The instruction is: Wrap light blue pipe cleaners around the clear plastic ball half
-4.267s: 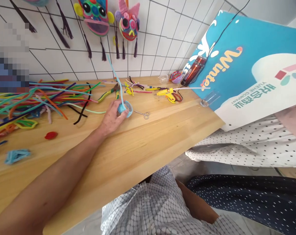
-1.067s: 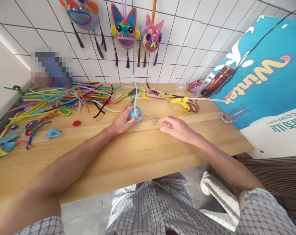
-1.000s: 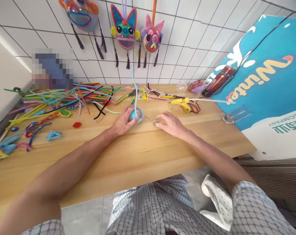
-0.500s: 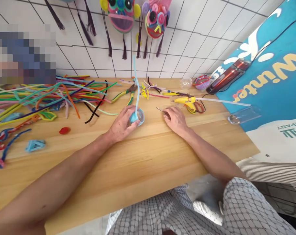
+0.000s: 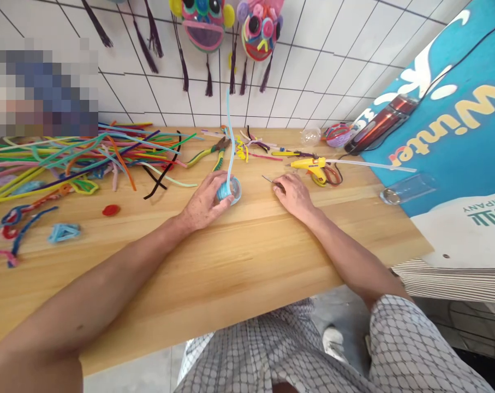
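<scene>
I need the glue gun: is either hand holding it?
No, the yellow glue gun lies on the table just beyond the right hand.

"What hangs on the white tiled wall with dark grout lines (image 5: 321, 65)?"

"Multicoloured craft heads (image 5: 204, 28), cropped at the top, with thin dark-purple tassels (image 5: 209, 79) beneath."

"And on the pale wooden table (image 5: 247, 278), to the left?"

"A tangled heap of multicoloured pipe cleaners (image 5: 79, 158), with a flat round red disc (image 5: 111, 209) apart from it, nearer the front edge."

"To the right?"

"A yellow plastic glue gun (image 5: 308, 162), a long translucent stick (image 5: 370, 164) reaching out of its back. Beyond it, a small clear dome (image 5: 311, 136) sits just beside a ball wrapped in pink, red and blue (image 5: 338, 135)."

"Anything farther right?"

"A shiny dark-red cylinder (image 5: 380, 125), tilted, near the blue board lettered 'Winter' (image 5: 468, 158)."
</scene>
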`<state>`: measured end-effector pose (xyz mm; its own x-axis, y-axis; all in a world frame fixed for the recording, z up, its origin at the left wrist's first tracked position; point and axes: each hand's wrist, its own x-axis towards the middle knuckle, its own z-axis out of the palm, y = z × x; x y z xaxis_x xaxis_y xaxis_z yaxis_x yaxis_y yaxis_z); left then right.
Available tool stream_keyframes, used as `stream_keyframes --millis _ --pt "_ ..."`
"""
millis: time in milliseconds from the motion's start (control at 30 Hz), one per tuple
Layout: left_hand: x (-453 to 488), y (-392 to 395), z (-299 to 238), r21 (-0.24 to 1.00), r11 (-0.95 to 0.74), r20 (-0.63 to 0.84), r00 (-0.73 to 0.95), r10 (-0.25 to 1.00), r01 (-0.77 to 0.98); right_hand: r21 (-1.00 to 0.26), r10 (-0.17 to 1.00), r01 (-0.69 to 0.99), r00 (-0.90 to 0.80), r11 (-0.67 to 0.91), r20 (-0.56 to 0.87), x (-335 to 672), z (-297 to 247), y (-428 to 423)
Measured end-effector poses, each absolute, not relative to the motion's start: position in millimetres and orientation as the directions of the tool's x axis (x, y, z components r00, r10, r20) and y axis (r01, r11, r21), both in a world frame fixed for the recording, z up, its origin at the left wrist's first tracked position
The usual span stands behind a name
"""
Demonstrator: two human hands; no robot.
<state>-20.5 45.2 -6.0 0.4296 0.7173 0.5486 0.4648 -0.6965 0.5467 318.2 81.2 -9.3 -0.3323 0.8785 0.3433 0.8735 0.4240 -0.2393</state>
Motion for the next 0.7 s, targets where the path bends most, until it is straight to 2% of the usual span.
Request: stream_keyframes --millis 167,367,533,700 --pt "-20.5 44.6 -6.2 0.52 -0.716 0.567 0.438 0.697 0.466 -0.245 0.85 0.866 -0.307 0.436 0.429 315.9 -10.2 79.7" --pt "-19.3 41.6 -5.2 0.537 -0.722 0.564 0.451 0.692 0.437 -0.391 0.746 0.668 -0.389 0.633 0.541 289.5 -3.7 54.6" --pt "-16.0 37.6 -3.5 0.57 -0.713 0.573 0.424 0.701 0.408 -0.549 0.768 0.537 -0.448 0.641 0.458 273.8 19.8 26.0" --pt "-10.3 32.2 0.1 0.574 -0.719 0.575 0.431 0.695 0.393 -0.783 0.848 0.379 -0.41 0.494 0.337 255.4 47.4 33.0"
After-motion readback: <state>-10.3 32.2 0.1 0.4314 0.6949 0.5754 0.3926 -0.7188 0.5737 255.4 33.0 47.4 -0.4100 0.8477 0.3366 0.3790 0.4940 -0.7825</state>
